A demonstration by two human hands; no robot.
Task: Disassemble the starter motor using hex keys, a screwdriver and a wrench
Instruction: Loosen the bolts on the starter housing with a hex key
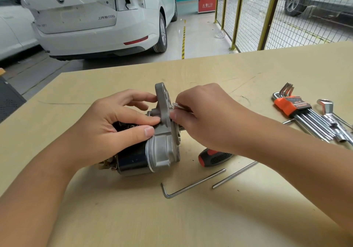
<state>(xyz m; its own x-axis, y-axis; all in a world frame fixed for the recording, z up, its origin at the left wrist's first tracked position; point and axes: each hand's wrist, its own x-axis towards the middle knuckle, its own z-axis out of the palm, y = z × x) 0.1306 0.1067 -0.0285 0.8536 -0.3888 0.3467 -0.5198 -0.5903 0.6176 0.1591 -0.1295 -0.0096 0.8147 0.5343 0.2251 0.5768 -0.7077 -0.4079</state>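
While two loose hex keys [193, 184] lie on the tabletop [133, 218] nearest the camera, the left hand [107, 130] grips the motor [152, 147], fingers curled over its black body. Right-hand [206, 116] fingers pinch a small hex key [178, 105] at the grey flange. Beyond them, right, lies a key set [298, 111].

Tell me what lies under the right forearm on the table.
A screwdriver with a black-and-red handle shows beneath the right forearm; its shaft appears to emerge on the near side. The stretch between is covered by the arm.
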